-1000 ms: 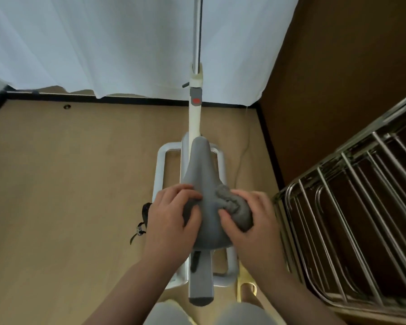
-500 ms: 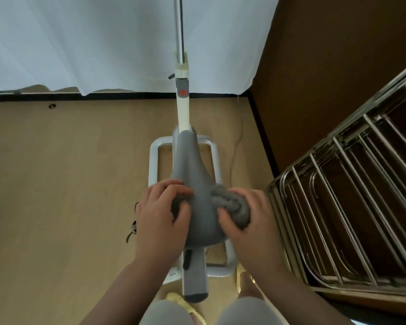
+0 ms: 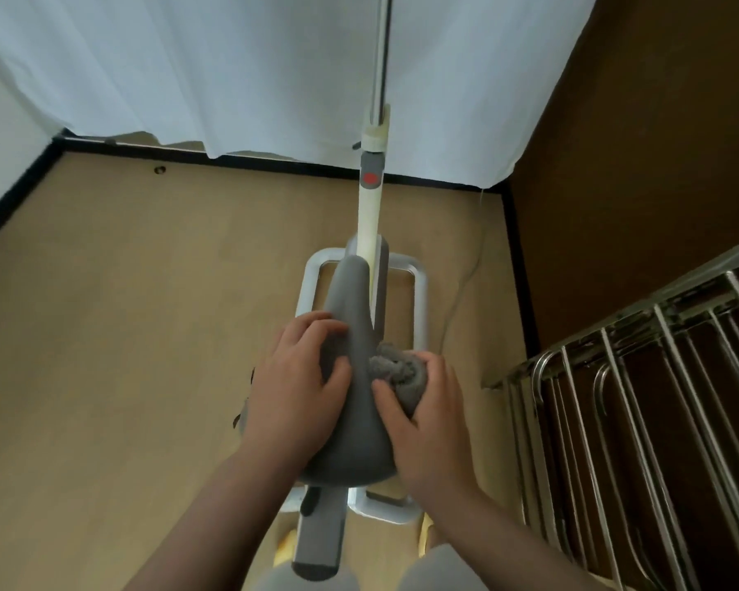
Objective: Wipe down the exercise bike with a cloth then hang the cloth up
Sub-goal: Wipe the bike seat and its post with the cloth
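Right hand [image 3: 427,413] curled round bunched grey cloth [image 3: 397,371], left hand [image 3: 299,386] gripping smooth padded saddle [image 3: 355,420]

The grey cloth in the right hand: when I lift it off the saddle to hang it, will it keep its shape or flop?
Probably flop. The cloth is bunched into soft folds in the right hand, so it looks limp and light. Its looped pile suggests grip, not slip, against the saddle.

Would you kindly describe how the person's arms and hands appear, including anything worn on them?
Both forearms are bare, with no sleeves in view. The left hand and right hand wear no gloves, and no rings, watch or bracelets are visible.
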Available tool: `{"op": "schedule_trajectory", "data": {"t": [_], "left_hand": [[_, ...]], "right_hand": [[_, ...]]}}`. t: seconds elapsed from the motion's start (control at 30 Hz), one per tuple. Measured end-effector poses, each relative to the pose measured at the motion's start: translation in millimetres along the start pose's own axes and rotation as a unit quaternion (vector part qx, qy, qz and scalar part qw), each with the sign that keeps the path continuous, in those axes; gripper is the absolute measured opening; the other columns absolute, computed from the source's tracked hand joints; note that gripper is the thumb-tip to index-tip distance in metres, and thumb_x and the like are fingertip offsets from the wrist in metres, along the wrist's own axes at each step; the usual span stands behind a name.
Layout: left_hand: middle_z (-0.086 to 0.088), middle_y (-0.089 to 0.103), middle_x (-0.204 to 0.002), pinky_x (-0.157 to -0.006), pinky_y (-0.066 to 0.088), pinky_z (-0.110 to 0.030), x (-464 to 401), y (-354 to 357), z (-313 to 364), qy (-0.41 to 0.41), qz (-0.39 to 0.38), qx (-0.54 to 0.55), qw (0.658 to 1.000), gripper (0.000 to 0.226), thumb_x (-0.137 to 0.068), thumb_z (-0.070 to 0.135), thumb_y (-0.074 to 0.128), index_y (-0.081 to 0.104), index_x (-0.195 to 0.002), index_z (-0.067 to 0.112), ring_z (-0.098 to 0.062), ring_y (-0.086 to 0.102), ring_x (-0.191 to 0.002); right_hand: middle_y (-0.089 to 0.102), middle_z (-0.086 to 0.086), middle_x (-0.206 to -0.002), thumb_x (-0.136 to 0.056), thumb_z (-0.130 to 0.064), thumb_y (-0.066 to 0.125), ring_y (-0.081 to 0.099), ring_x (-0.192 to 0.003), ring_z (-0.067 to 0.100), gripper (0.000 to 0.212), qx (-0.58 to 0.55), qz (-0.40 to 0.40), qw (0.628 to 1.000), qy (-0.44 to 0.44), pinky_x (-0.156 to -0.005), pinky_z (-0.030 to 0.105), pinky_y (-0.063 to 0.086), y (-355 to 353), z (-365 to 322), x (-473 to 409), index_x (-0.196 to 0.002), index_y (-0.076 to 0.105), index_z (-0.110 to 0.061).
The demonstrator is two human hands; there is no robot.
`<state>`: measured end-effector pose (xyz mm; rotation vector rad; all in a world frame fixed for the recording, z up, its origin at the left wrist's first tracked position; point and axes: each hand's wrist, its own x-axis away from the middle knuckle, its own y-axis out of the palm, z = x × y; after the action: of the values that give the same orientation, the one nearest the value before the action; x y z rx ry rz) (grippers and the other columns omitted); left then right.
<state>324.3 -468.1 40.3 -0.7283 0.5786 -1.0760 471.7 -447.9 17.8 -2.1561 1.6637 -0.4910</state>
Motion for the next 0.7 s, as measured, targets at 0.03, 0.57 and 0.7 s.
{"op": "schedule_trajectory", "data": {"t": [0.03, 0.57, 0.7], "left_hand": [[0.013, 0.053, -0.129, -0.084, 0.034, -0.024, 0, 1, 1, -0.003, 0.007, -0.01, 1.0, 0.03, -0.085, 0.02, 0.06, 0.062, -0.115, 0.026, -0.009, 0.046, -0.11], [0.02, 0.059, -0.116, -0.079, 0.039, -0.022, 2, 6, 11, -0.088, 0.071, -0.009, 0.994, 0.022, -0.087, 0.018, 0.058, 0.064, -0.105, 0.029, -0.002, 0.051, -0.106], [0.018, 0.061, -0.108, -0.078, 0.04, -0.023, 0, 8, 12, -0.091, 0.083, 0.0, 0.992, 0.02, -0.086, 0.023, 0.052, 0.065, -0.101, 0.028, -0.003, 0.052, -0.099]], "right_hand": [[0.048, -0.022, -0.103, -0.086, -0.053, 0.056, 0.051, -0.097, 0.003, 0.026, -0.004, -0.015, 1.0, 0.013, -0.081, 0.029, 0.05, 1, 1, -13, -0.105, 0.042, -0.043], [0.045, -0.009, -0.122, -0.086, -0.058, 0.049, 0.05, -0.11, 0.01, 0.049, -0.011, -0.115, 0.992, -0.05, -0.086, 0.034, 0.051, -1, -2, -43, -0.125, 0.037, -0.03], [0.044, -0.004, -0.123, -0.091, -0.043, 0.058, 0.049, -0.113, 0.014, 0.044, -0.042, -0.087, 0.995, -0.003, -0.083, 0.025, 0.042, 16, -10, -76, -0.124, 0.038, -0.025]]}}
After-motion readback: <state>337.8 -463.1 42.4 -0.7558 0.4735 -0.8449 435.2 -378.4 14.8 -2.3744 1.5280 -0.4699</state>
